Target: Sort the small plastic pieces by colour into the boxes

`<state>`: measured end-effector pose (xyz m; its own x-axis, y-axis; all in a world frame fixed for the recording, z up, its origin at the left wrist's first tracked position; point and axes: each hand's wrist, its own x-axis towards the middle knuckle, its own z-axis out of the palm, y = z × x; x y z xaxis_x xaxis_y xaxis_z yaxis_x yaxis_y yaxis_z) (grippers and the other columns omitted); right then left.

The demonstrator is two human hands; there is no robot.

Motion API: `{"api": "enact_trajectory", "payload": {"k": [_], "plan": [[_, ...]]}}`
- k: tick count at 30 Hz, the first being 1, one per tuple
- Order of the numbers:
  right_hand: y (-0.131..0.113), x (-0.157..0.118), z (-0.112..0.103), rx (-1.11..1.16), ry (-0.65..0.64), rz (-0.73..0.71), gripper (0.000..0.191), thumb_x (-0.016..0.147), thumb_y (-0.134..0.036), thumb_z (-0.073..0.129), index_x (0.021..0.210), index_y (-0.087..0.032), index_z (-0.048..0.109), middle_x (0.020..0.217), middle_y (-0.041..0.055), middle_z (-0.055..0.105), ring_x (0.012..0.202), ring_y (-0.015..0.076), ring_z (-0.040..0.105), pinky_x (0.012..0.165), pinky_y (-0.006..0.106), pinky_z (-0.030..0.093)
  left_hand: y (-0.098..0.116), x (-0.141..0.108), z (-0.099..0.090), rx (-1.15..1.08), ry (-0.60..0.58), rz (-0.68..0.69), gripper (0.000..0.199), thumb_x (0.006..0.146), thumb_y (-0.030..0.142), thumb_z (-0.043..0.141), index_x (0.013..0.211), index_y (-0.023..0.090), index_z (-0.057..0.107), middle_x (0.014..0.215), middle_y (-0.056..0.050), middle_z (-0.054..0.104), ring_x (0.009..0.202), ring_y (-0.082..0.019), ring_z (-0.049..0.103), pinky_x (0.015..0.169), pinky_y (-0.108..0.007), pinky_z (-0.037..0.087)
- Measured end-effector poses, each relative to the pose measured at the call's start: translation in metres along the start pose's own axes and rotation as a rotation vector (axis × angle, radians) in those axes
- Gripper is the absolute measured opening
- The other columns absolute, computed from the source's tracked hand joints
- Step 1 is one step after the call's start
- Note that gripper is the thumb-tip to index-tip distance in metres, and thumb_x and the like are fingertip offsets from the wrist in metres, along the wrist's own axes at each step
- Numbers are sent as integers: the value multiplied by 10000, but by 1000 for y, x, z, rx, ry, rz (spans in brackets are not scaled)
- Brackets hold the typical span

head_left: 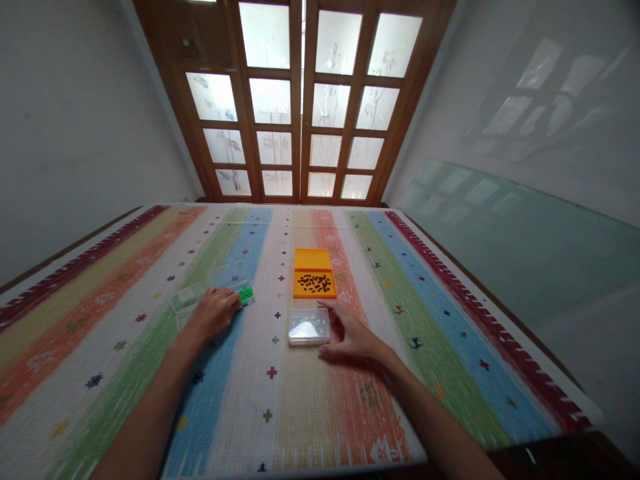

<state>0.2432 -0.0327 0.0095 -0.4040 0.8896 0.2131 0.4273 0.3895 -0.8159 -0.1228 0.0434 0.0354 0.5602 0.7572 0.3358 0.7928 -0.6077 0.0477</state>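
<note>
My left hand (pixel 216 312) is over the left part of the cloth, its fingers curled at the near left side of a small clear plastic box with bright green pieces (pixel 246 295). The hand hides part of that box. Around the right end of a closed clear plastic case (pixel 309 327), my right hand (pixel 350 335) has its fingers at the far corner and its thumb at the near corner. Glare on the lid blurs the small contents. Just beyond the case, an orange box (pixel 313 259) lies open with many small dark pieces (pixel 315 283) in its near half.
Another clear plastic container (pixel 187 298) lies left of my left hand, partly covered by it. Under everything is a striped tablecloth (pixel 260 413) on a table. Walls flank the table, and wooden glazed doors (pixel 303 140) stand at its far end.
</note>
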Motion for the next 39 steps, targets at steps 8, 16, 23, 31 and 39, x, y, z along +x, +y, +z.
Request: {"api": "enact_trajectory", "payload": {"k": [8, 16, 23, 31, 39], "plan": [[4, 6, -2, 132, 57, 20, 955, 626, -472, 874, 1437, -306, 398, 1392, 111, 509, 1227, 278, 527, 1078, 515, 394, 44, 19, -17, 8, 132, 101, 278, 953, 182, 418, 747, 206, 603, 716, -46, 629, 708, -211, 574, 784, -375, 421], [3, 17, 0, 352, 219, -67, 1168, 618, -536, 877, 1543, -360, 184, 1455, 125, 469, 1345, 288, 456, 1085, 520, 388, 120, 33, -29, -95, 201, 324, 245, 972, 107, 412, 856, 188, 612, 817, -55, 623, 766, -209, 554, 792, -363, 422], [-1, 20, 2, 386, 205, -90, 1178, 611, -547, 874, 1549, -344, 190, 1414, 111, 507, 1287, 278, 520, 1088, 509, 411, 150, 39, -21, -65, 260, 471, 288, 986, 87, 353, 907, 164, 619, 822, -59, 631, 756, -196, 557, 813, -366, 431], [-10, 23, -2, 537, 247, -109, 974, 627, -473, 888, 1430, -337, 354, 1299, 90, 595, 1232, 274, 575, 1037, 497, 473, 147, 35, -13, -223, 507, 347, 344, 922, 214, 629, 1256, 226, 547, 1066, -86, 646, 941, -223, 606, 829, -365, 473], [-15, 20, -2, 522, 245, -137, 792, 615, -454, 899, 1276, -322, 483, 1296, 75, 603, 1215, 272, 581, 1036, 494, 474, 130, 31, 4, -556, 468, 125, 1099, 704, 450, 840, 1545, 232, 167, 1492, -218, 375, 1339, -367, 432, 981, -500, 491]]}}
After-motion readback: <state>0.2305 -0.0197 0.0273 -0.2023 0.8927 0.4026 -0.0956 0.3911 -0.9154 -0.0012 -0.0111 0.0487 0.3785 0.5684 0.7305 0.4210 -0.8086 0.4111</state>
